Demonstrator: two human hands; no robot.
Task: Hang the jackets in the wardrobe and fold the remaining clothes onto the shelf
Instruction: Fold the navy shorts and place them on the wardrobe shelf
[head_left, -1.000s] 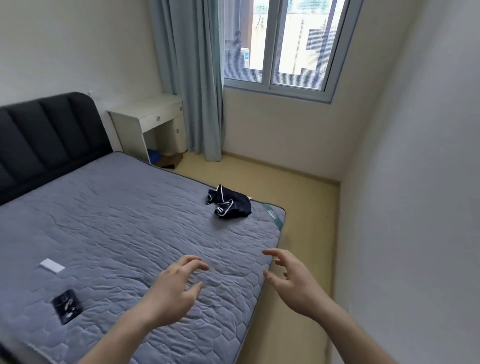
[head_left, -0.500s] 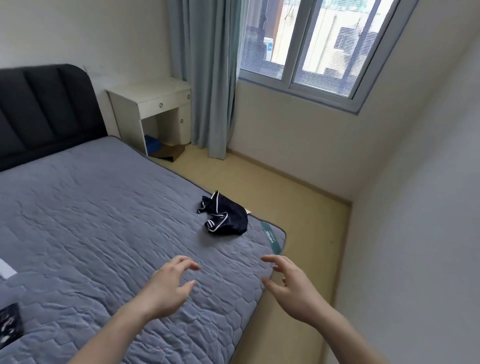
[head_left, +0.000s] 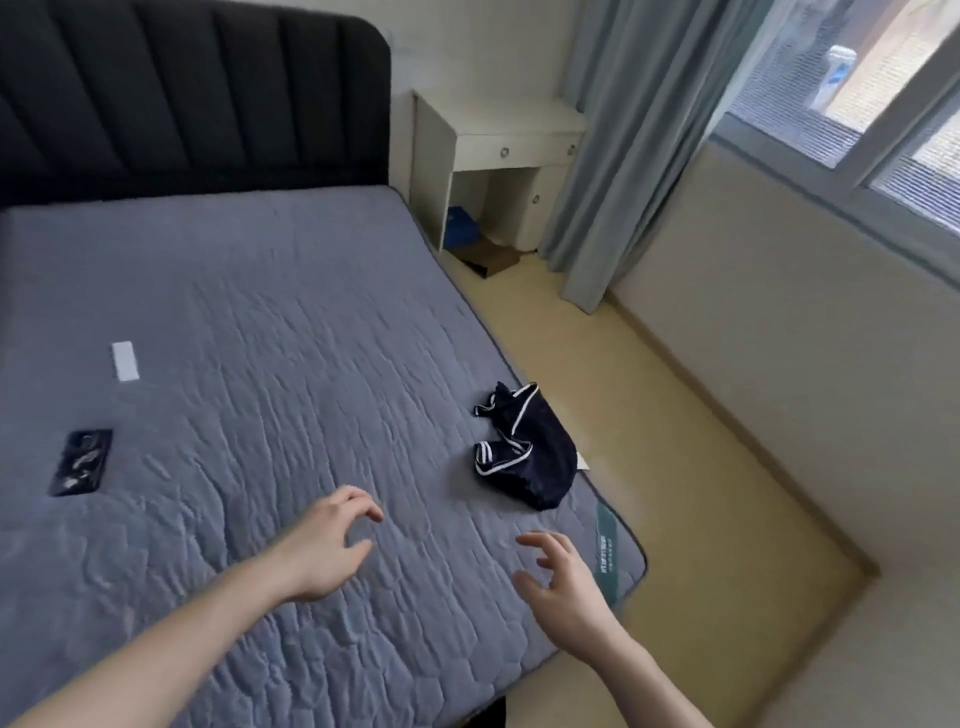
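Head view: I hold my left hand (head_left: 324, 553) and right hand (head_left: 563, 584) loosely spread and empty short of the crumpled navy garment (head_left: 527, 452), which a careless pull could drag off the bed (head_left: 260, 322) corner.

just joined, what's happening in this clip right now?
A person is reaching over a grey mattress with both hands empty. The left hand and right hand hover with loosely curled fingers, short of a crumpled dark garment with white trim lying near the mattress corner. Nothing is held yet. A small white card and a dark packet also lie on the mattress.
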